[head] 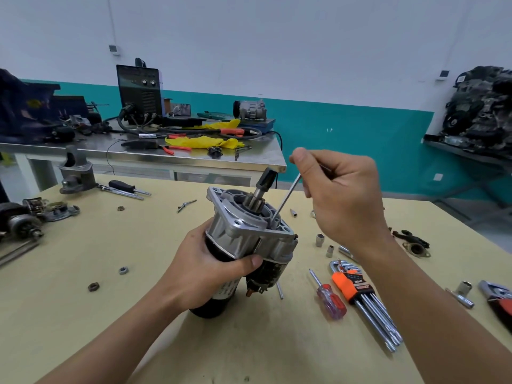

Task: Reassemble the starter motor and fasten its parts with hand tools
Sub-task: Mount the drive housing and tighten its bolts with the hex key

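The starter motor [249, 236] rests tilted on the table [83, 328], seemingly mostly assembled; left hand [210, 270] curls round its body, right hand [340, 195] pinches a hex key [286, 196] into the housing; final fastening likely remains

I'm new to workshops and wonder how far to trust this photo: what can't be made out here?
All in the head view:
- Screw under the key tip: hidden inside the motor flange.
- Key's upper end: buried in the right hand.
- Motor's label: mostly covered by the left hand.
- Red-and-black tool at far right: cut off by the edge.
- Print on the orange key set: blurred.
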Demonstrator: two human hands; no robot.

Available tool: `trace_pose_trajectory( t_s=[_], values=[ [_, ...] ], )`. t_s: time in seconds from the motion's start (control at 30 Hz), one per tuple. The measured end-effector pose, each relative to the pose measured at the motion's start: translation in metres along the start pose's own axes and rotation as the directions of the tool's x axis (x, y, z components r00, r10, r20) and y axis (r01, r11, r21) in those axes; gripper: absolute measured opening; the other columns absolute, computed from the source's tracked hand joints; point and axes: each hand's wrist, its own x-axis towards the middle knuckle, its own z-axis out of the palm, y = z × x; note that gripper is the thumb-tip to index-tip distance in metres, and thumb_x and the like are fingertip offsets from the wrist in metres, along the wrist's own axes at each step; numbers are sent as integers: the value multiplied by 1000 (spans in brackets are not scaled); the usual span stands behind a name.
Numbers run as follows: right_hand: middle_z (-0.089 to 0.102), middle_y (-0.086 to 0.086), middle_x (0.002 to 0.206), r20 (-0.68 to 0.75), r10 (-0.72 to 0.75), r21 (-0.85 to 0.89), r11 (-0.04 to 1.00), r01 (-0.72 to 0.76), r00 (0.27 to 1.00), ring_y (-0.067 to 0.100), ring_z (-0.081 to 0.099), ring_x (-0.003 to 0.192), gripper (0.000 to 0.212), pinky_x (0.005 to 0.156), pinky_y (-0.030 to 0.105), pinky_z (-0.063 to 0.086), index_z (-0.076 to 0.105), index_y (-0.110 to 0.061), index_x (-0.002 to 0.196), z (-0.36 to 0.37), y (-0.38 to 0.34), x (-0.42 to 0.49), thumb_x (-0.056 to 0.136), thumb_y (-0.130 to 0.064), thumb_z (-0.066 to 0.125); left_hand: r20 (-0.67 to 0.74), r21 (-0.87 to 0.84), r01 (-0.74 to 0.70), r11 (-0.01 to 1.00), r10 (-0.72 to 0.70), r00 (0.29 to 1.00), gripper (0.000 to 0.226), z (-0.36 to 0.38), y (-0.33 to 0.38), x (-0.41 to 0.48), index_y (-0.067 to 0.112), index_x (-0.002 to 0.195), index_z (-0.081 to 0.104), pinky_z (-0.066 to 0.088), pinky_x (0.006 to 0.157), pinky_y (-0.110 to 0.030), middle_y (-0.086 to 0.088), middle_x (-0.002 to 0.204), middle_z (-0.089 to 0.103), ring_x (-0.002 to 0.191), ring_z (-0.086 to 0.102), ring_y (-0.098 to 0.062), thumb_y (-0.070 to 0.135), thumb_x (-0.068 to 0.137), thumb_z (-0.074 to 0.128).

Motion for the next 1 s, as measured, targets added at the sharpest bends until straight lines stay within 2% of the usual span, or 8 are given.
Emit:
trace_pose_trajectory(
  t_s=[0.1, 0.17, 0.27, 0.37, 0.43, 0.57, 0.77, 1.0],
  values=[
    [42, -8, 43, -109, -137, -286, 953, 101, 985, 10, 36, 42, 32, 42, 24, 31, 70, -6, 67, 4, -4, -1, 97, -15, 62, -5, 10, 5, 1000, -5, 1000, 50, 3, 0, 0, 39, 109, 69, 53, 79, -14, 9, 110, 75, 101, 71, -8, 32, 62, 85],
    [65, 1, 56, -130, -173, -387, 915, 110, 976, 13, 53, 45, 18, 47, 29, 46, 77, -6, 88, 3, -9, -2, 95, -16, 63, -16, 23, 3, 1000, -2, 1000, 50, 4, 0, 0, 38, 108, 69, 53, 79, -13, 10, 109, 75, 100, 71, -8, 32, 61, 85],
    [78, 0, 92, -127, -106, -475, 880, 33, 986, 17, 71, 71, 28, 69, 37, 60, 73, -15, 118, 0, -19, -4, 93, -26, 67, -23, 25, -7, 1000, 7, 1000, 50, 5, 0, 0, 37, 108, 70, 52, 78, -12, 10, 108, 75, 100, 71, -8, 32, 61, 85],
    [69, -22, 67, 59, 9, -247, 969, 6, 998, 0, 63, 58, 6, 57, 14, 49, 78, -27, 87, -12, -20, 2, 89, -29, 73, -11, 33, -7, 999, 7, 1000, 49, 5, 1, 0, 37, 107, 69, 53, 79, -13, 8, 109, 75, 101, 71, -9, 33, 61, 85],
    [66, -10, 61, 297, 110, 62, 989, -134, 948, 3, 57, 55, 14, 54, 14, 44, 76, -25, 81, -27, -13, 8, 89, -35, 71, -1, 17, -5, 1000, 5, 1000, 48, 3, 1, 1, 37, 107, 70, 54, 81, -16, 7, 109, 75, 101, 71, -11, 33, 62, 85],
    [66, 6, 79, 606, 113, 490, 726, -482, 787, 18, 57, 70, 31, 58, 26, 43, 73, -15, 107, -39, 8, 11, 87, -39, 69, 23, -12, 4, 1000, -4, 1000, 48, 0, 0, 1, 37, 108, 70, 54, 83, -17, 6, 111, 75, 104, 71, -12, 32, 63, 84],
    [59, -2, 60, 627, 62, 692, 412, -592, 776, 13, 52, 60, 36, 55, 23, 37, 77, -14, 92, -17, 29, 5, 67, -37, 89, 121, -23, -10, 1000, 13, 993, 49, -2, 3, 0, 34, 113, 69, 52, 85, -15, 5, 117, 73, 109, 68, -13, 23, 68, 85],
    [52, -3, 49, 521, 62, 774, 386, -501, 852, 8, 45, 43, 38, 43, 22, 22, 73, -14, 66, -5, 23, 3, 50, -38, 97, 175, -15, -32, 999, 34, 984, 51, -3, 5, 2, 25, 118, 68, 52, 87, -16, 2, 119, 72, 110, 68, -13, 11, 72, 85]
  ],
)
